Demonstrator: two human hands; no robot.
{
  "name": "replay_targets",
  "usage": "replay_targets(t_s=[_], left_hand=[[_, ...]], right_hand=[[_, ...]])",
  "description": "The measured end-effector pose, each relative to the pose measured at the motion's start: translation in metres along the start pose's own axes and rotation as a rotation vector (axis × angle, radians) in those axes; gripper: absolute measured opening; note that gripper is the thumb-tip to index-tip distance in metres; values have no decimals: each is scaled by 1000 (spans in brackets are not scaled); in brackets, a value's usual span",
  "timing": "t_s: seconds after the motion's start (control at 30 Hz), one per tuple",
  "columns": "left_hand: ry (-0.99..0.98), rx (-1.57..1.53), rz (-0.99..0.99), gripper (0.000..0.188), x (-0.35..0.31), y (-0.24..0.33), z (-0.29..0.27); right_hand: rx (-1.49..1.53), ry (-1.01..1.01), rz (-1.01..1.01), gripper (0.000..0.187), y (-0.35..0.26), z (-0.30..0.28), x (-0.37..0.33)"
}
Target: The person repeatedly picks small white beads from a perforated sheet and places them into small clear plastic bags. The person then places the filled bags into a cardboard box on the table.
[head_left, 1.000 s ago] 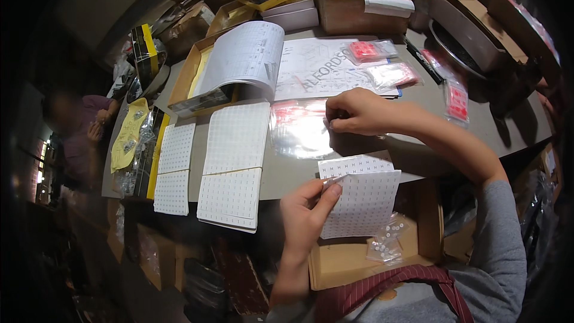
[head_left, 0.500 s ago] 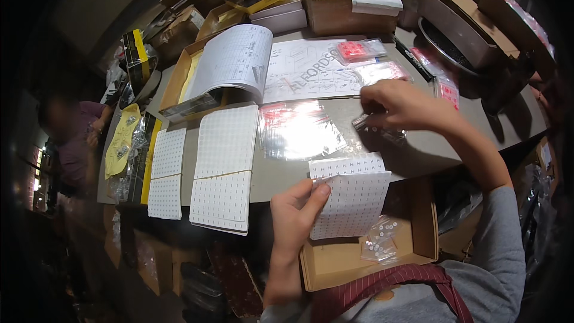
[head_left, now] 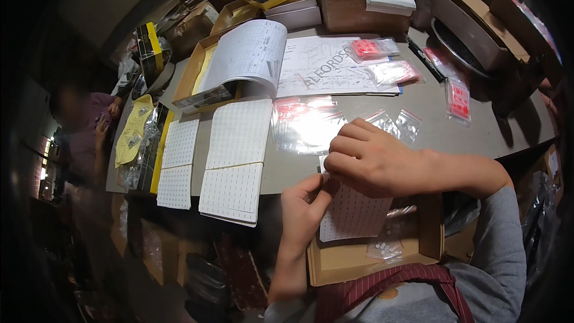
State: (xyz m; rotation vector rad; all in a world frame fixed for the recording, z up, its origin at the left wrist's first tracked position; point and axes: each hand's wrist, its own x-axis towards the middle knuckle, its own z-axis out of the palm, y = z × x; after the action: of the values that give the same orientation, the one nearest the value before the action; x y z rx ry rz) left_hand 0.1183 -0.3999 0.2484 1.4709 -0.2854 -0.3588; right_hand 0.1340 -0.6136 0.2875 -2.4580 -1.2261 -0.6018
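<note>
My left hand (head_left: 302, 209) grips a folded stack of white label sheets (head_left: 353, 218) printed with rows of small dark marks, its thumb on top near the upper left corner. Over the upper part of the sheets, my right hand (head_left: 376, 158) is closed with its fingers curled down beside the left thumb; what they pinch is hidden. Small clear zip bags (head_left: 408, 124) lie on the table just beyond the right hand. To their left, a glaring pile of flat clear zip bags (head_left: 308, 128) with red edges is spread out.
Below the sheets, a shallow cardboard box (head_left: 435, 239) holds bags of small white round pieces (head_left: 385, 248). Banded label sheets (head_left: 233, 167) lie left. Farther back are an instruction sheet (head_left: 299, 81), red-and-clear packets (head_left: 371, 49), a black marker (head_left: 426, 63) and boxes. Another person (head_left: 89, 125) is far left.
My right hand has come down and left from the small zip bags on the table to the top of the label sheets. The left hand keeps hold of the sheets. The view has shifted slightly.
</note>
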Motion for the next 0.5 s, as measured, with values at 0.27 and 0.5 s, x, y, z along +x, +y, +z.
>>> replay_targets(t_s=[0.27,0.5], left_hand=[[-35,-36,0,16,2,-6,0],[-77,10,20,22,-2,-2,-3]], right_hand=[[456,-156,499,19,66,-32,2],[379,-414,578,25,84,-11,10]])
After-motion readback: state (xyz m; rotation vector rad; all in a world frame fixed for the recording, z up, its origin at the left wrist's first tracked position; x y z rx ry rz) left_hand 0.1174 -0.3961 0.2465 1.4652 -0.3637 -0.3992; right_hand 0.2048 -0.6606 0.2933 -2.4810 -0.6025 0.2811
